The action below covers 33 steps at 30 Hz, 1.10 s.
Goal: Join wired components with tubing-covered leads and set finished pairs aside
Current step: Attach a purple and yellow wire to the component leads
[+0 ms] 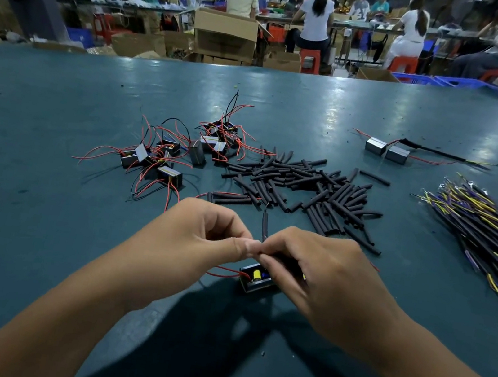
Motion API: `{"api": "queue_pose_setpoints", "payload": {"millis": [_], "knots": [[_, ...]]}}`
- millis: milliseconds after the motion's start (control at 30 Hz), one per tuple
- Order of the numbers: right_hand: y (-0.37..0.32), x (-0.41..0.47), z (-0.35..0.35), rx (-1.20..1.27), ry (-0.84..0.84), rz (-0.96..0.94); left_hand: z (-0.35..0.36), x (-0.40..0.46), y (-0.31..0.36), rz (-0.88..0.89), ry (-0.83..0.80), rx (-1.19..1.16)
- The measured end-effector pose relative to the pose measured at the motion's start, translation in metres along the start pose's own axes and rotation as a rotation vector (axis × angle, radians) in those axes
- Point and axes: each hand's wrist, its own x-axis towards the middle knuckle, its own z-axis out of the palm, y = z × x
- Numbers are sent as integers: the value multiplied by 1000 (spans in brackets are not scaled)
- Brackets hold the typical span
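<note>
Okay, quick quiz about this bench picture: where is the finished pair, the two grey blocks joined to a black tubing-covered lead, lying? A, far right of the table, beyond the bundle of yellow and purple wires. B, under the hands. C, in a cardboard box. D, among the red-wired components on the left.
A: the finished pair lies alone on the table, far right, beyond the wire bundle.

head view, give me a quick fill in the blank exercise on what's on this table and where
1. The wires trailing from the pile of small box components are mostly ____ in colour.
2. The loose black tubing pieces lie to the ____ of that pile.
3. The left hand and right hand meet fingertip to fingertip above one ____.
4. The finished pair lies at the far ____ of the green table.

Missing words: red; right; box component; right
</note>
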Motion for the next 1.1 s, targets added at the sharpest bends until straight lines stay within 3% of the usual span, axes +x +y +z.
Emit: {"api": "queue_pose_setpoints", "payload": {"millis": [133,433,733,800,1000,1100], "knots": [[1,0,0,39,10,25,-2,0,-1,-73,-53,-87],[3,-1,-2,51,-21,19,-2,2,1,166,-49,94],[-1,-1,2,41,-13,7,5,0,-4,-93,-14,-80],[1,-1,2,60,-17,29,4,0,-4,-7,22,27],[8,1,-4,145,-31,94,-13,1,2,535,121,471],[9,2,-6,160,-36,92,-14,3,0,662,127,633]]}}
